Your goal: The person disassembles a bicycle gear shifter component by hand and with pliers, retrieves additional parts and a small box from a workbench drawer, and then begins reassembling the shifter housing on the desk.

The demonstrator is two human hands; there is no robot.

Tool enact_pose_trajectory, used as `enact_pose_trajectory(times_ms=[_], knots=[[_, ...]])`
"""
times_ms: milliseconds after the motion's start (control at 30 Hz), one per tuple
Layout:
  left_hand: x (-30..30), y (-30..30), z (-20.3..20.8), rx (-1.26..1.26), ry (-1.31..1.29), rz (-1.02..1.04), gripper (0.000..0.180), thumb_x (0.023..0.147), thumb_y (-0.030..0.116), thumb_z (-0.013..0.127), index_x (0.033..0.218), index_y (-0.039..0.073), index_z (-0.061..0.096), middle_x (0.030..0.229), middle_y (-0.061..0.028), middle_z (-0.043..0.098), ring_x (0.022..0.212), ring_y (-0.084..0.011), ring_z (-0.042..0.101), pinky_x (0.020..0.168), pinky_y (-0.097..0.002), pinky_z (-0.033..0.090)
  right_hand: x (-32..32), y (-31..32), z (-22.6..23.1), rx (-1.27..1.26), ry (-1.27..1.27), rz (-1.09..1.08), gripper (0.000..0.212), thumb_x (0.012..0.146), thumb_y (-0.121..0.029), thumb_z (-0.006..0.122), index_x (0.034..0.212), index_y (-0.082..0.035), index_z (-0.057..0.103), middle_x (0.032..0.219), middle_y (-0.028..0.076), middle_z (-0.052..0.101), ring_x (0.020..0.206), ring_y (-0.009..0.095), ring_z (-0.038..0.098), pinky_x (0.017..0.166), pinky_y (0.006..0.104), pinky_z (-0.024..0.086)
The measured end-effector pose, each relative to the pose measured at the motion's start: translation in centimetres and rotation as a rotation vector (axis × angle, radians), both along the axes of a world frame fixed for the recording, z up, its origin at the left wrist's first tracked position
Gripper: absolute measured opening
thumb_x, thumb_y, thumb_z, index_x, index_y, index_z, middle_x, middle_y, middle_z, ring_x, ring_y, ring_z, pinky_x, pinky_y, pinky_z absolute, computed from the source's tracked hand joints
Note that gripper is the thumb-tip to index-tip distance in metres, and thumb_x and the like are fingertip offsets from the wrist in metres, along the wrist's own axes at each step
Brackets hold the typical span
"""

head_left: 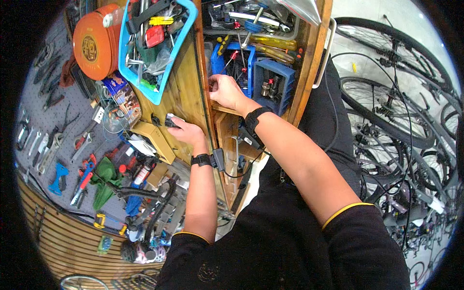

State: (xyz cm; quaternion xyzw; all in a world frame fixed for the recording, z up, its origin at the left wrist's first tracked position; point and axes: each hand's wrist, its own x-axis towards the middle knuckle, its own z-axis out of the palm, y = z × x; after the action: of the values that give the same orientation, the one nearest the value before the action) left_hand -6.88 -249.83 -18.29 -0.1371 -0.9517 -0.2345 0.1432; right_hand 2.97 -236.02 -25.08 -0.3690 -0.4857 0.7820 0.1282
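Observation:
Over the wooden bench top, my left hand [187, 134] is closed round a small black and silver object [170, 121], its kind hard to make out. At the open drawer's inner edge, my right hand [228, 93] has its fingers pinched together; a dark bit shows at the fingertips, too small to name. Beside that hand in the drawer stand a bright blue bin [251, 63] with red-tipped tools and a darker blue bin [285, 79] holding metal fittings. Yellow-handled screwdrivers [274, 42] lie beyond them.
On the bench [181, 82] sit a light blue tray [124, 48] of mixed tools, a round orange tin [92, 46] and a yellowish box [153, 140]. Tools hang on a grey pegboard [46, 104] to the left. Several bicycles [386, 96] stand at the right.

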Motion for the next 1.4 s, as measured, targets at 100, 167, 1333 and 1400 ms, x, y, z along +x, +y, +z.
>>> enact_pose_trajectory(times_ms=[100, 167, 1333, 1400], knots=[[-0.1, 0.0, 0.0, 0.055, -0.109, 0.029, 0.047, 0.103, 0.033, 0.051, 0.113, -0.013, 0.049, 0.112, -0.0227, 0.061, 0.096, -0.0284, 0.056, 0.09, -0.0406, 0.044, 0.0, -0.2, -0.7, -0.066, 0.008, -0.066, 0.044, 0.07, -0.027, 0.082, 0.097, 0.005, 0.069, 0.075, 0.015, 0.067, 0.067, 0.024, 0.064, 0.066, 0.0365, 0.052], [0.0, 0.3, 0.0, 0.044, -0.086, -0.004, 0.047, 0.103, 0.033, 0.05, 0.113, -0.012, 0.05, 0.111, -0.0223, 0.061, 0.096, -0.0283, 0.055, 0.09, -0.04, 0.044, 0.1, -0.7, -1.0, -0.167, 0.036, -0.153, 0.056, 0.065, -0.037, 0.087, 0.095, 0.007, 0.07, 0.073, 0.017, 0.068, 0.066, 0.026, 0.066, 0.067, 0.0365, 0.053], [10.6, 3.8, 5.2, 0.142, -0.114, -0.147, 0.028, 0.09, 0.014, 0.068, 0.106, -0.001, 0.05, 0.099, -0.0134, 0.055, 0.096, -0.0255, 0.053, 0.088, -0.0374, 0.043, 21.7, 23.5, 1.2, 0.332, -0.397, 0.101, 0.081, 0.077, -0.03, 0.073, 0.138, 0.007, 0.035, 0.127, 0.022, 0.055, 0.123, 0.029, 0.049, 0.105, 0.0387, 0.041], [16.0, 6.3, 5.2, -0.11, -0.415, -0.476, 0.036, 0.086, 0.019, 0.072, 0.111, 0.0, 0.054, 0.099, -0.0139, 0.059, 0.098, -0.0278, 0.056, 0.088, -0.0383, 0.045, 21.3, 23.6, 2.2, 0.025, -0.296, 0.088, 0.077, 0.08, -0.027, 0.074, 0.138, 0.004, 0.033, 0.132, 0.017, 0.051, 0.123, 0.028, 0.049, 0.103, 0.0412, 0.042]])
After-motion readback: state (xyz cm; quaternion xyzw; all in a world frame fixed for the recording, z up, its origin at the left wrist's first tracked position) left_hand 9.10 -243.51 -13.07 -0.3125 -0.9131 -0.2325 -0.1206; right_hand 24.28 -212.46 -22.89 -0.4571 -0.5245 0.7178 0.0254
